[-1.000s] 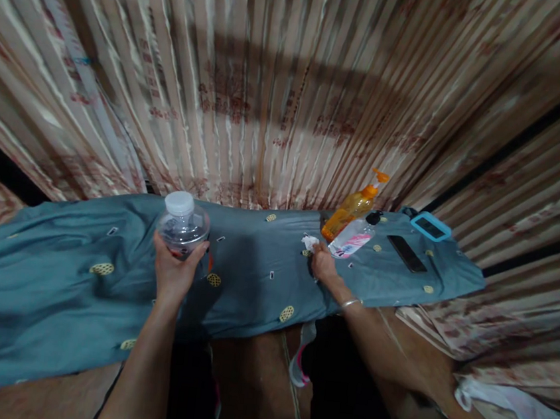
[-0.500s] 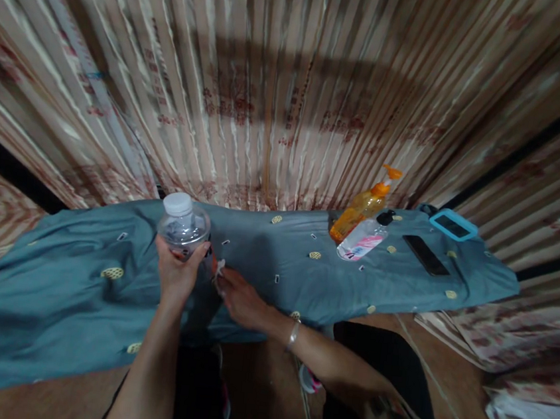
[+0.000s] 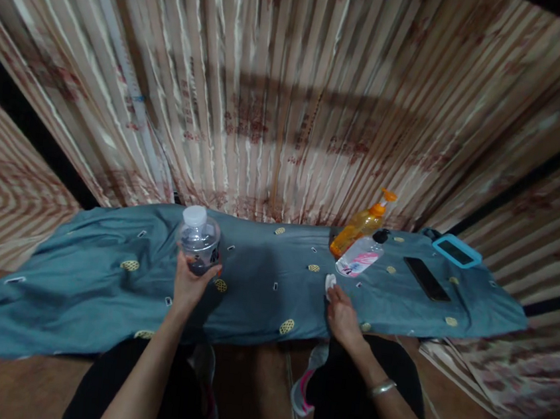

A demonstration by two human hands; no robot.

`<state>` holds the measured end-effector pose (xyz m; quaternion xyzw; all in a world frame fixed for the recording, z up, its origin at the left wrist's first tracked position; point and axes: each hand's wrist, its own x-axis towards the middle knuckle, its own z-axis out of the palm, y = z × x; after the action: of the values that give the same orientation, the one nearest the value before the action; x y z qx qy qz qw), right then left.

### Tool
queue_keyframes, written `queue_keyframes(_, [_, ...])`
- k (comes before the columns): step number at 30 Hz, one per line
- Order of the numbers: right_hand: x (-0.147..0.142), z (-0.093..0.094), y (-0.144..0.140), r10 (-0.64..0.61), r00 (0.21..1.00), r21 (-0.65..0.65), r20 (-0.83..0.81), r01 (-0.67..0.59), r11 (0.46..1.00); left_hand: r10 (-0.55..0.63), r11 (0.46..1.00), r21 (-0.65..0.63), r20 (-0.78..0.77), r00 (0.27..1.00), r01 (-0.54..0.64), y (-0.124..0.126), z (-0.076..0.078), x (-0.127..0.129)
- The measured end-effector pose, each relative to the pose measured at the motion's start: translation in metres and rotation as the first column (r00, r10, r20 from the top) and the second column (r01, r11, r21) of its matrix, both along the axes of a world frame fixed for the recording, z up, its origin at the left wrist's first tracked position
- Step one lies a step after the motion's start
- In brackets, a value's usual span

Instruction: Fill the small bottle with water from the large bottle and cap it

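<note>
Striped curtains hang behind a bench (image 3: 75, 295) draped in blue-grey cloth. At its middle the left hand (image 3: 189, 286) wraps a closed grip around a clear water bottle (image 3: 199, 244), fingers curled about the lower body; the bottle stands upright, long axis vertical, white cap on top. Further right, the right hand (image 3: 343, 316) pinches a small white wad (image 3: 330, 282) at its fingertips, on the cloth. Just beyond lie an orange pump bottle (image 3: 361, 223), a clear spray bottle (image 3: 359, 258), a black phone (image 3: 427, 279) and a blue-framed phone (image 3: 456, 251).
</note>
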<state>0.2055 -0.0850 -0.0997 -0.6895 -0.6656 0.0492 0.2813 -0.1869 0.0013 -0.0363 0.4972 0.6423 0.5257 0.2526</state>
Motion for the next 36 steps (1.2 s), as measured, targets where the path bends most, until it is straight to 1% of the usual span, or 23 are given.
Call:
queue_keyframes(2, [-0.042,-0.008,0.006,0.069,0.997,0.024,-0.022,-0.068,0.997,0.013,1.000,-0.026,0.001,1.000,-0.013,-0.002,-0.008,0.000])
queue_keyframes(5, [-0.123,-0.012,0.008,0.239,0.970,0.051,-0.050,-0.236,0.970,0.055,0.998,-0.032,-0.018,0.998,-0.056,-0.003,-0.014,0.002])
queue_keyframes(7, [-0.170,-0.009,0.000,0.368,0.928,0.063,-0.058,-0.364,0.929,0.079,0.995,-0.051,-0.024,0.997,-0.080,-0.002,-0.014,0.004])
queue_keyframes(8, [-0.186,-0.006,-0.006,0.433,0.900,0.062,-0.059,-0.429,0.901,0.085,0.994,-0.064,-0.023,0.996,-0.086,-0.002,-0.013,0.006])
queue_keyframes(9, [-0.197,-0.004,-0.012,0.486,0.872,0.061,-0.059,-0.483,0.873,0.083,0.994,-0.076,-0.022,0.996,-0.084,-0.002,-0.012,0.008])
queue_keyframes(10, [-0.200,-0.001,-0.017,0.523,0.850,0.056,-0.061,-0.520,0.852,0.071,0.994,-0.082,-0.022,0.997,-0.072,-0.002,-0.011,0.010])
queue_keyframes(11, [-0.195,0.001,-0.020,0.539,0.840,0.048,-0.065,-0.537,0.842,0.052,0.995,-0.084,-0.025,0.998,-0.054,-0.002,-0.011,0.012])
queue_keyframes(12, [-0.183,0.003,-0.021,0.535,0.842,0.038,-0.071,-0.534,0.845,0.030,0.996,-0.085,-0.030,0.999,-0.032,-0.002,-0.010,0.013])
queue_keyframes(13, [-0.165,0.004,-0.020,0.509,0.857,0.024,-0.079,-0.508,0.861,0.007,0.997,-0.082,-0.036,0.999,-0.010,-0.002,-0.011,0.015])
queue_keyframes(15, [-0.118,0.007,-0.012,0.393,0.915,-0.011,-0.092,-0.396,0.918,-0.020,0.997,-0.081,-0.057,0.998,0.016,-0.001,-0.012,0.016])
queue_keyframes(17, [-0.068,0.011,0.005,0.241,0.966,-0.038,-0.094,-0.246,0.969,-0.011,0.995,-0.095,-0.079,0.997,0.003,0.000,-0.015,0.017])
queue_keyframes(19, [-0.030,0.017,0.029,0.113,0.989,-0.051,-0.091,-0.118,0.992,-0.005,0.993,-0.120,-0.089,0.996,-0.005,0.000,-0.017,0.016])
queue_keyframes(20, [-0.019,0.021,0.043,0.066,0.994,-0.054,-0.090,-0.072,0.996,-0.005,0.991,-0.131,-0.092,0.996,-0.007,0.000,-0.018,0.016])
queue_keyframes(22, [-0.014,0.030,0.076,0.005,0.996,-0.055,-0.091,-0.010,0.998,-0.007,0.985,-0.174,-0.104,0.995,-0.012,-0.001,-0.017,0.016])
queue_keyframes(23, [-0.020,0.034,0.092,-0.017,0.996,-0.055,-0.093,0.012,0.998,-0.008,0.980,-0.198,-0.113,0.994,-0.015,-0.002,-0.016,0.016])
queue_keyframes(25, [-0.046,0.041,0.122,-0.032,0.995,-0.052,-0.096,0.027,0.998,-0.009,0.975,-0.220,-0.128,0.992,-0.020,-0.003,-0.013,0.017])
queue_keyframes(27, [-0.087,0.044,0.140,0.014,0.995,-0.048,-0.097,-0.019,0.999,-0.005,0.976,-0.214,-0.136,0.991,-0.024,-0.004,-0.010,0.019])
queue_keyframes(29, [-0.136,0.044,0.142,0.119,0.989,-0.044,-0.091,-0.124,0.991,-0.005,0.977,-0.211,-0.132,0.991,-0.024,-0.004,-0.009,0.019])
queue_keyframes(31, [-0.184,0.041,0.122,0.263,0.962,-0.035,-0.077,-0.266,0.963,0.002,0.976,-0.216,-0.128,0.992,-0.030,-0.004,-0.010,0.019])
queue_keyframes(33, [-0.217,0.036,0.086,0.422,0.905,-0.019,-0.054,-0.423,0.906,0.026,0.976,-0.213,-0.119,0.993,-0.051,-0.003,-0.012,0.018])
queue_keyframes(34, [-0.226,0.033,0.065,0.487,0.873,-0.012,-0.041,-0.488,0.873,0.039,0.977,-0.206,-0.113,0.993,-0.061,-0.002,-0.014,0.017])
queue_keyframes(35, [-0.228,0.030,0.044,0.546,0.837,-0.005,-0.027,-0.547,0.837,0.047,0.977,-0.200,-0.105,0.993,-0.068,-0.001,-0.015,0.017])
queue_keyframes(36, [-0.223,0.027,0.024,0.587,0.810,0.002,-0.015,-0.587,0.810,0.051,0.978,-0.198,-0.098,0.994,-0.069,-0.001,-0.016,0.016])
